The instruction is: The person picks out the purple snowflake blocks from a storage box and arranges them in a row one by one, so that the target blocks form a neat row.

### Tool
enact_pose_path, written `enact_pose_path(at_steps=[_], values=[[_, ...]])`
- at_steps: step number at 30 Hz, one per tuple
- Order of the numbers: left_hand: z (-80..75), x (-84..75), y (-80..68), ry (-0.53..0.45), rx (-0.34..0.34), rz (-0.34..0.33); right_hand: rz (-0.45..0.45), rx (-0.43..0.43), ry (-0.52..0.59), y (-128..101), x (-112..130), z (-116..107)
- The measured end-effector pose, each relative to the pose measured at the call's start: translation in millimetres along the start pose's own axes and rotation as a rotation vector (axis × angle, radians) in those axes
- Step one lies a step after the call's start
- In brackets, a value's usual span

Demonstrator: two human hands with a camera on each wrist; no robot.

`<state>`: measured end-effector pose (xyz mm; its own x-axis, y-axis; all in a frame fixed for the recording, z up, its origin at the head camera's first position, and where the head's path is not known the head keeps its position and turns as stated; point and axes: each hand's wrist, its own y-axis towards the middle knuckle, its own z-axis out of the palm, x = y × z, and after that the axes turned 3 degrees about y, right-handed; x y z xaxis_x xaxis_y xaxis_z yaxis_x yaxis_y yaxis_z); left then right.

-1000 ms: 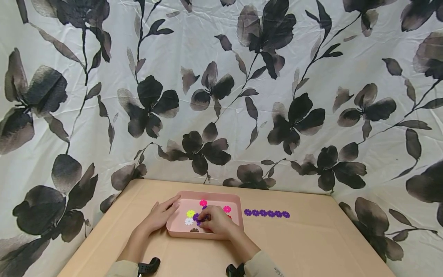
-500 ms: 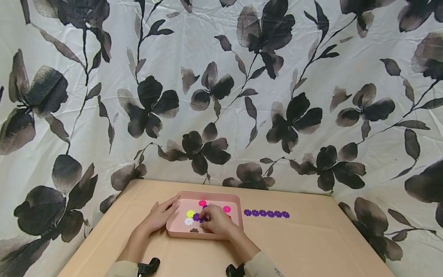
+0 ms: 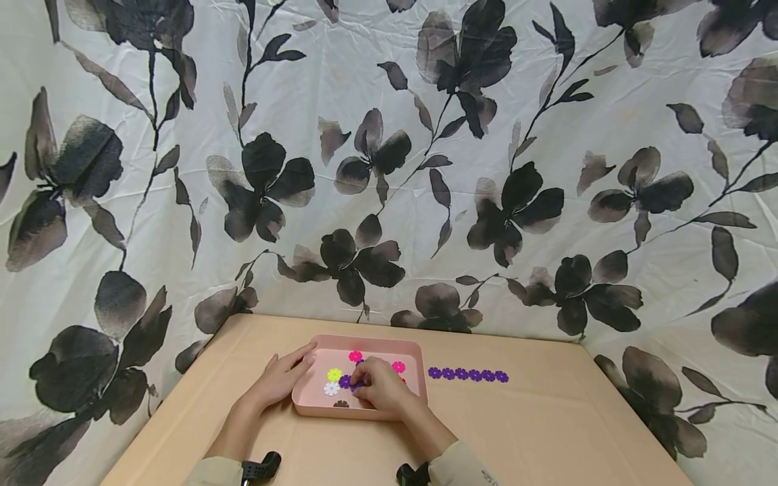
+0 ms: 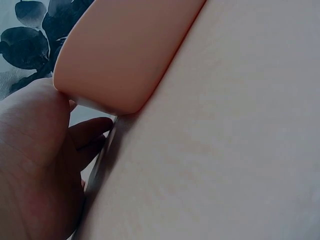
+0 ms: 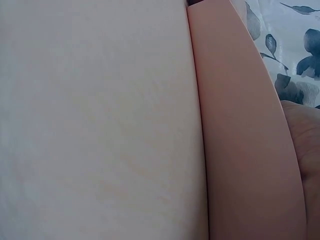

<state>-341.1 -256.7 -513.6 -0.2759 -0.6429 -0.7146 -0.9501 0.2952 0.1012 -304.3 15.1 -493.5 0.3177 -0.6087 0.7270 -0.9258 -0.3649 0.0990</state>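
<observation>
A pink tray (image 3: 365,341) sits on the tan table (image 3: 535,432) and holds several small flower-shaped discs: yellow (image 3: 334,373), white (image 3: 331,389), pink (image 3: 355,356) and brown (image 3: 342,404). My right hand (image 3: 360,385) is inside the tray, with its curled fingers pinching a purple disc (image 3: 352,385). My left hand (image 3: 298,364) rests on the tray's left rim with its fingers laid fairly straight. In the left wrist view the palm (image 4: 40,165) lies against the tray corner (image 4: 120,55). The right wrist view shows only the tray wall (image 5: 240,140) and the table (image 5: 95,120).
A row of linked purple discs (image 3: 468,374) lies on the table just right of the tray. A flower-printed white cloth (image 3: 389,169) hangs close behind and around the table. Bare tabletop stretches to the front right.
My right hand's fingers have shifted slightly over the purple disc in the tray. The left hand and the tray have stayed in place.
</observation>
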Motion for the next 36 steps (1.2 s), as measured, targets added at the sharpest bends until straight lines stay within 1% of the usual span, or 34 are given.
enact_pose_path(at_steps=[8, 13, 18, 20, 23, 26, 33, 36], values=[[1.0, 0.7, 0.3, -0.002, 0.000, 0.001, -0.038, -0.019, 0.010, 2, -4, 0], [1.6, 0.7, 0.1, -0.012, 0.002, -0.007, -0.036, -0.033, 0.012, 0, -3, -5], [1.6, 0.6, -0.1, -0.010, 0.004, -0.010, -0.028, -0.093, 0.091, -6, -4, -15], [1.5, 1.1, -0.4, -0.007, 0.003, -0.009, -0.024, -0.132, 0.124, -9, -6, -20], [1.7, 2.1, -0.7, -0.004, 0.005, -0.006, -0.024, -0.178, 0.144, -14, -10, -29], [2.0, 3.0, -0.7, -0.002, 0.010, -0.002, -0.031, -0.206, 0.154, -21, -13, -40], [1.3, 2.1, 0.6, 0.002, 0.003, 0.009, -0.016, -0.258, 0.184, -41, -22, -72], [0.9, 1.8, 0.7, 0.004, 0.005, 0.010, -0.041, -0.326, 0.175, -47, -32, -85]])
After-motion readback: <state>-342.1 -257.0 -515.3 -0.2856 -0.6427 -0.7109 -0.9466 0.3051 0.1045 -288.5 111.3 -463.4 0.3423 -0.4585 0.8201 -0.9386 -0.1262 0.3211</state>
